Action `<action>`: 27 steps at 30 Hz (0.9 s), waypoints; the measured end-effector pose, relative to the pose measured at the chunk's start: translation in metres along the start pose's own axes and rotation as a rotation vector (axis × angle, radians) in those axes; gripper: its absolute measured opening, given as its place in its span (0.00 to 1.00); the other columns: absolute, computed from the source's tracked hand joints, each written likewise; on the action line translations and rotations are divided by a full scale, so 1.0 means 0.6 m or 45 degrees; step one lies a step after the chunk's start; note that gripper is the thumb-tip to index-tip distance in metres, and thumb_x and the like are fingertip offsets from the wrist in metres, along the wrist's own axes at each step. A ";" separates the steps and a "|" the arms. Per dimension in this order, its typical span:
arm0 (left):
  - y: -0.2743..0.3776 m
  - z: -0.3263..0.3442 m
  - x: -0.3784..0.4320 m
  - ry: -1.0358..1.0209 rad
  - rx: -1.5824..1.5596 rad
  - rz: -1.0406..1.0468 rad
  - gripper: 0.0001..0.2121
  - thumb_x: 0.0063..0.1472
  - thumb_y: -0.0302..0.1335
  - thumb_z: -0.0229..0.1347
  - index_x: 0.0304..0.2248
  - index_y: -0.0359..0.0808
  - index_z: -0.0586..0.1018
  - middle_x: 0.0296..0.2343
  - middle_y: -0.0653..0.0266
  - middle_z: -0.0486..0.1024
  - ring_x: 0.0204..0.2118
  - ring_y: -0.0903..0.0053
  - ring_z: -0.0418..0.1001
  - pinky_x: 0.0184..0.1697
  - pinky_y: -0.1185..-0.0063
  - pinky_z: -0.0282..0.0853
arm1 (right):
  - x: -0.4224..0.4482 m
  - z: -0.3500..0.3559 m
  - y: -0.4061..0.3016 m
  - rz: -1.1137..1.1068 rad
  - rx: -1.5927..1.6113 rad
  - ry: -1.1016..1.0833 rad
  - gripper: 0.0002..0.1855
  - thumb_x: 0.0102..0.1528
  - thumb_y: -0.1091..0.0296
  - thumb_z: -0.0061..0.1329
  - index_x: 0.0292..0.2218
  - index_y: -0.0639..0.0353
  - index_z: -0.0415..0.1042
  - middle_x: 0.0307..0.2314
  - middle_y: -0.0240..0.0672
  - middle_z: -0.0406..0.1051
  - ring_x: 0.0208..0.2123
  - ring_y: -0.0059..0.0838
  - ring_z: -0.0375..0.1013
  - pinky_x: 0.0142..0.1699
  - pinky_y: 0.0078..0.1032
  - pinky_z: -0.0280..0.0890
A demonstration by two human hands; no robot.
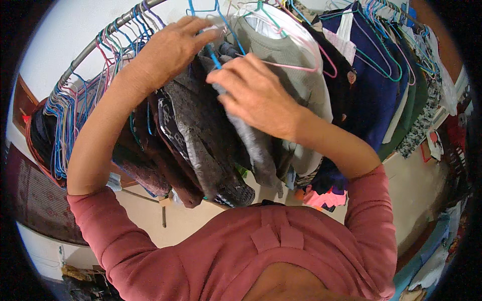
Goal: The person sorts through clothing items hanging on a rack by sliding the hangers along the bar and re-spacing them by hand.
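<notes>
A blue wire hanger (235,35) is in front of me at the rail. My left hand (177,50) has its thumb and fingers closed around one side of this hanger. Lower and to the right, my right hand (256,98) is beside the hanger's lower end, fingers curled, at a grey garment (248,139). Whether those fingers pinch the cloth or the wire is hidden. Below my left hand hangs a dark grey garment (192,131). Right behind my right hand are a pink hanger (293,67) and a light grey-green sweater (263,43).
A metal rail (90,45) curves across the top, full of hung clothes. Many bare hangers (62,131) bunch at its left end. A navy garment (371,86) and patterned clothing hang to the right. Pink cloth (324,197) lies below; a dark patterned mat (41,199) is at left.
</notes>
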State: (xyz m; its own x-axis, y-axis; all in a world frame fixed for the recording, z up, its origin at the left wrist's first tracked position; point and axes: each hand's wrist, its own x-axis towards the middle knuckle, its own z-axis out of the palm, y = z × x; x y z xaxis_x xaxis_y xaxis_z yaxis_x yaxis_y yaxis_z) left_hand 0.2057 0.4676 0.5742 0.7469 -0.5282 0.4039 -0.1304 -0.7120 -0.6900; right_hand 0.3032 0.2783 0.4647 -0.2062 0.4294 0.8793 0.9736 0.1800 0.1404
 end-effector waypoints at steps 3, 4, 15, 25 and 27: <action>0.002 -0.007 -0.012 -0.353 -0.045 -0.205 0.20 0.50 0.16 0.52 0.45 0.36 0.74 0.42 0.57 0.73 0.45 0.60 0.73 0.48 0.70 0.71 | -0.008 -0.004 -0.001 0.060 0.129 0.000 0.24 0.50 0.64 0.58 0.47 0.57 0.66 0.38 0.41 0.69 0.42 0.43 0.67 0.50 0.37 0.63; 0.003 -0.013 -0.020 -0.453 -0.070 -0.296 0.20 0.50 0.17 0.52 0.45 0.35 0.74 0.42 0.57 0.73 0.45 0.61 0.73 0.48 0.70 0.71 | -0.018 -0.010 0.005 0.092 0.106 0.018 0.24 0.50 0.65 0.57 0.47 0.57 0.65 0.39 0.42 0.69 0.43 0.45 0.67 0.51 0.38 0.63; -0.022 -0.042 -0.036 -0.482 0.089 -0.199 0.13 0.52 0.18 0.50 0.38 0.36 0.76 0.35 0.58 0.75 0.43 0.62 0.72 0.48 0.68 0.69 | -0.100 -0.040 0.075 0.455 0.207 -0.352 0.22 0.56 0.71 0.47 0.52 0.59 0.63 0.42 0.51 0.65 0.45 0.53 0.66 0.52 0.39 0.62; -0.009 0.027 0.149 0.028 -0.078 0.025 0.21 0.59 0.20 0.49 0.53 0.37 0.67 0.49 0.50 0.69 0.51 0.56 0.68 0.55 0.67 0.66 | -0.100 0.023 0.048 0.426 0.447 -0.548 0.23 0.57 0.72 0.47 0.53 0.62 0.62 0.46 0.47 0.65 0.50 0.50 0.64 0.55 0.38 0.61; -0.007 0.039 0.150 -0.100 -0.007 0.117 0.13 0.61 0.28 0.52 0.45 0.34 0.74 0.45 0.52 0.73 0.49 0.59 0.70 0.54 0.68 0.67 | -0.102 0.009 0.035 0.418 0.365 -0.523 0.23 0.57 0.71 0.47 0.53 0.62 0.62 0.46 0.47 0.65 0.50 0.50 0.65 0.54 0.38 0.62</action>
State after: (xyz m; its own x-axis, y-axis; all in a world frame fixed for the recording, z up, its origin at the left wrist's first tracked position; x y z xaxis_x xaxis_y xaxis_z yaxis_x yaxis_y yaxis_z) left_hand 0.2886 0.4339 0.5993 0.7805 -0.5537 0.2902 -0.2045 -0.6648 -0.7184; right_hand 0.3359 0.2606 0.4117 0.0243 0.7996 0.6001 0.9393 0.1872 -0.2875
